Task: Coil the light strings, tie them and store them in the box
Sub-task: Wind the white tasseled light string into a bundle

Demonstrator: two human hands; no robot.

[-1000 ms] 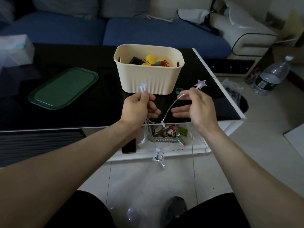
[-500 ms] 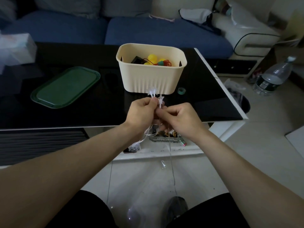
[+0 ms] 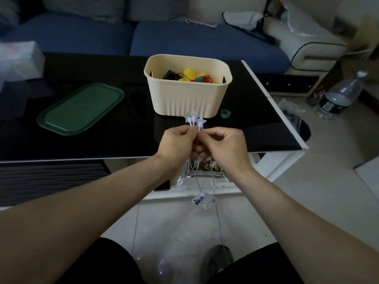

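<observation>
Head view. The left hand (image 3: 176,142) and the right hand (image 3: 225,146) met in front of the counter (image 3: 246,124) edge, fingers curled, both pinching the gathered star light string (image 3: 193,119) between thumb and fingertips. Several small white stars stood bunched above the fingers, just before the near wall of the cream box (image 3: 188,99). Thin wire loops hung below the hands, with another star at the lower left and a clear battery pack (image 3: 203,200) dangling over the tiled floor. The box stood open on the dark glossy counter and held a colourful light string (image 3: 194,75) with yellow bulbs, red wire and a black case. A green lid (image 3: 81,108) lay flat on the counter to the left of the box, well apart from it. A small green tape roll (image 3: 225,113) lay just beside the box's right corner. A plastic water bottle (image 3: 338,97) stood on the floor at far right.
</observation>
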